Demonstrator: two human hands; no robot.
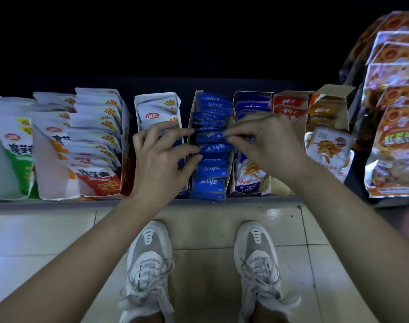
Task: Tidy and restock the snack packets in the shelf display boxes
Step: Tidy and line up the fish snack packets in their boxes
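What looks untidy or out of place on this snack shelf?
The blue packets in the middle display box lie twisted at uneven angles, and the front ones seem to stick out past the box's front. Further right, a white fries packet leans askew in front of the orange packets.

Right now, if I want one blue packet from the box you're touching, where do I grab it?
I'd pinch its top edge from straight above, thumb on one face, finger on the other. The blue packets stand on edge, packed tight between the walls of the box, so only their tops are free.
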